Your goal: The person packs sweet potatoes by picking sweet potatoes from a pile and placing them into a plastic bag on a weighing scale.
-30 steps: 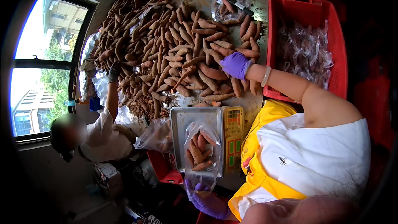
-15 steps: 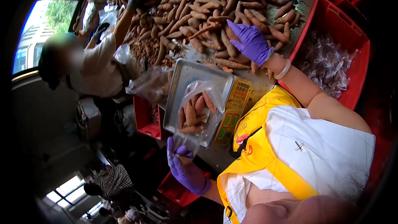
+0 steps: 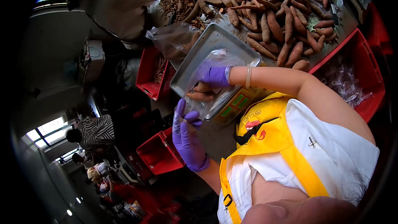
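Note:
A metal tray (image 3: 195, 49) sits on a yellow scale (image 3: 237, 105). On the tray lies a clear plastic bag (image 3: 215, 56) with reddish-brown sweet potatoes (image 3: 201, 96) in it. My right hand (image 3: 216, 77), in a purple glove, is over the tray at the bag, touching the sweet potatoes. Its fingertips are hidden by plastic and by the hand itself. Lower down, my left hand (image 3: 188, 130), also gloved in purple, holds the open end of the bag at the tray's near corner, fingers bent and some raised.
Loose sweet potatoes (image 3: 273, 25) cover the table beyond the tray. Another filled bag (image 3: 174, 41) lies by the tray's far-left side. Red crates (image 3: 159, 153) stand below and at the right (image 3: 352, 62). A co-worker (image 3: 120, 8) is at upper left; other people are farther back.
My right hand has moved from the sweet potato pile down to the bag on the tray. My left hand stays at the bag's end. The view has turned and shifted.

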